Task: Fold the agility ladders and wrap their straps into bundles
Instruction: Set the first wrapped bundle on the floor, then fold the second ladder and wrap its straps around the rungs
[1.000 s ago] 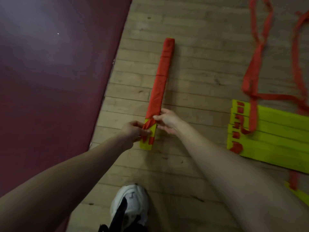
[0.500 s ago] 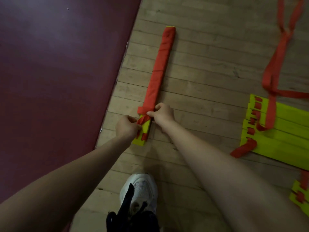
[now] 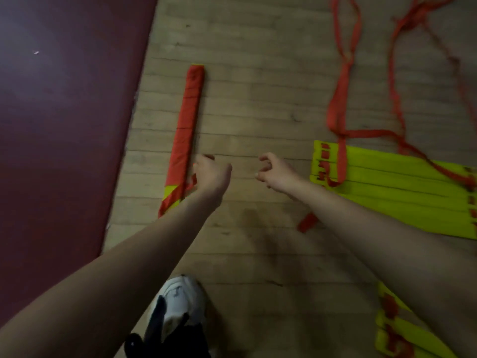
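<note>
While both hands hang over the wooden floor, the dark red mat fills the ground well beyond the left hand's fingers on their outer side. Just past the right hand's curled fingers, on their outer side, lie the folded yellow rungs of a ladder, with its loose red straps trailing away beyond the fingertips. A second yellow stack is cut off by the lower edge and partly hidden by the right forearm. The wrapped bundle lies just beside the left fingers; whether they touch it, or are pinching its near end, cannot be told through the blur. The right fingers are loosely bent and hold nothing. A white shoe sits behind both hands.
</note>
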